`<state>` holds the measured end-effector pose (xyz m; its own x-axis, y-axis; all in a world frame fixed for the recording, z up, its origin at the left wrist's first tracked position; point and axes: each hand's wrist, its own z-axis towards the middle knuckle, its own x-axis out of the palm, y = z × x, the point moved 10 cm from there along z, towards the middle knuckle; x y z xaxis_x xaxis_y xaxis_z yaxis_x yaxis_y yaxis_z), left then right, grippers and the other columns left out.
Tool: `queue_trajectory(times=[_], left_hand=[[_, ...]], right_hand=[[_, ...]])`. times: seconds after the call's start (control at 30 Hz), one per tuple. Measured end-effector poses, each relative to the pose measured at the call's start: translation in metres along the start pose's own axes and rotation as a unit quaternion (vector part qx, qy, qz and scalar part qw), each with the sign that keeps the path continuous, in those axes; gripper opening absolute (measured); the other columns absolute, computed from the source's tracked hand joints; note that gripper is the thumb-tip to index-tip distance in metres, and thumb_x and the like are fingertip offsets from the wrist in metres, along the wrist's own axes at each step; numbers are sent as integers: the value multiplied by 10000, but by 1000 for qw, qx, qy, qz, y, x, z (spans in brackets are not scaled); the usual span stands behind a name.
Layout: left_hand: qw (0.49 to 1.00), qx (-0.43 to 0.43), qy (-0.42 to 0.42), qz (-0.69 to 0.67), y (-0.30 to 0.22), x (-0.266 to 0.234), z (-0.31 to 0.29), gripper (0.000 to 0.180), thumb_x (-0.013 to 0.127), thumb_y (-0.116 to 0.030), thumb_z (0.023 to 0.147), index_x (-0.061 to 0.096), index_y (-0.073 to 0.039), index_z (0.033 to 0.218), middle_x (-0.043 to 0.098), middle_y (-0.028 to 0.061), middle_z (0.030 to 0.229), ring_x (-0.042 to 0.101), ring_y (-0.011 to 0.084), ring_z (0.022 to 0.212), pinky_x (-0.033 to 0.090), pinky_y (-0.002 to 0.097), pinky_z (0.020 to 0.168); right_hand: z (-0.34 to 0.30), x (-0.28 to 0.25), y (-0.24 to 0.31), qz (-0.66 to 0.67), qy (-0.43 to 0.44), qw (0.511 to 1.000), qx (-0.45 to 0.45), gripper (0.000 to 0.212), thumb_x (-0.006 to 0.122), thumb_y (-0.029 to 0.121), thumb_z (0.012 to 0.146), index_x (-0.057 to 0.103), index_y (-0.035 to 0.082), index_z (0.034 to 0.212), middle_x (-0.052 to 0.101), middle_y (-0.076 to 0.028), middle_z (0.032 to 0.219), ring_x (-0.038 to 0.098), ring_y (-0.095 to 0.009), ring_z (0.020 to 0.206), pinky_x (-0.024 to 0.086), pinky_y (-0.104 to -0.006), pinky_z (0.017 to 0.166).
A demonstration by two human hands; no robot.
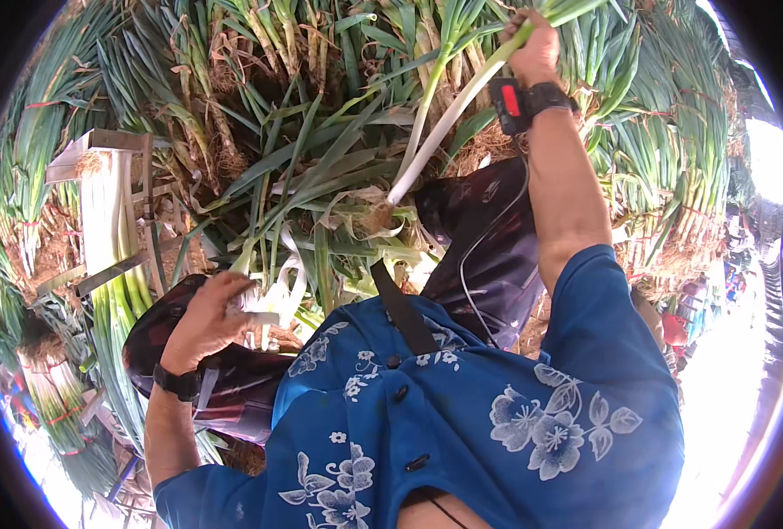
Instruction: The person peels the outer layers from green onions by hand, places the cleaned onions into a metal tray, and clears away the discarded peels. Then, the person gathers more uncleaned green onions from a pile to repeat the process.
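At the top of the view my right hand (534, 48) is closed around the upper stem of a leek (449, 122). Its long white shank slants down to the left, and the root end is near my knee. My left hand (211, 317) is over my left thigh with its fingers bent and apart from the thumb. A pale strip (264, 318) shows at the thumb; I cannot tell whether it is tape or a small tool. Beyond that hand lie loose leek leaves and peeled white skins (290, 273).
On the left a wooden frame (114, 139) bears a row of cleaned white leeks (105, 216). Tied leek bundles (39, 167) stand along the left, with more bundles (687, 150) on the right. Unpeeled leeks (206, 88) with dry roots lie ahead. A cable (466, 273) runs from my right wrist across my leg.
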<state>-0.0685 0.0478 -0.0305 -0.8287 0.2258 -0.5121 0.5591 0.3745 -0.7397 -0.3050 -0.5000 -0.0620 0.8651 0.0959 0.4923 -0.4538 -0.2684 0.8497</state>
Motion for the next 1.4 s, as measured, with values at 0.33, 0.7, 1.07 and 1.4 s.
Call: queue_trajectory(times=[0.33,0.7,1.07,1.4], left_hand=[[996,-80,26,-21,1,-9,66,191,582,-110,825,646,24,945,624,131,921,598,270,906,446,332,807],[963,-32,24,-266,-6,82,223,402,584,-205,836,550,53,1142,632,204,1079,612,268,1003,460,334,873],[941,-88,-39,-325,22,186,350,590,603,-259,798,446,42,1280,552,257,1210,547,360,1120,410,366,957],[844,-151,45,-513,30,172,320,356,569,-195,889,540,0,1185,625,103,1017,580,190,926,473,343,814]], right_hand=[[0,-7,-72,-142,-129,981,17,104,595,146,855,610,57,907,597,-70,700,551,-188,545,433,-321,504],[32,-40,-114,-333,-189,923,-27,314,624,230,794,516,56,1031,608,-158,927,602,-289,838,465,-430,725],[31,-92,-138,-728,-28,684,-43,186,727,164,718,665,54,854,674,-142,875,657,-269,837,528,-339,719],[-102,-55,-188,-356,-194,887,219,351,581,334,786,617,19,938,621,-137,965,604,-259,784,487,-386,637]])
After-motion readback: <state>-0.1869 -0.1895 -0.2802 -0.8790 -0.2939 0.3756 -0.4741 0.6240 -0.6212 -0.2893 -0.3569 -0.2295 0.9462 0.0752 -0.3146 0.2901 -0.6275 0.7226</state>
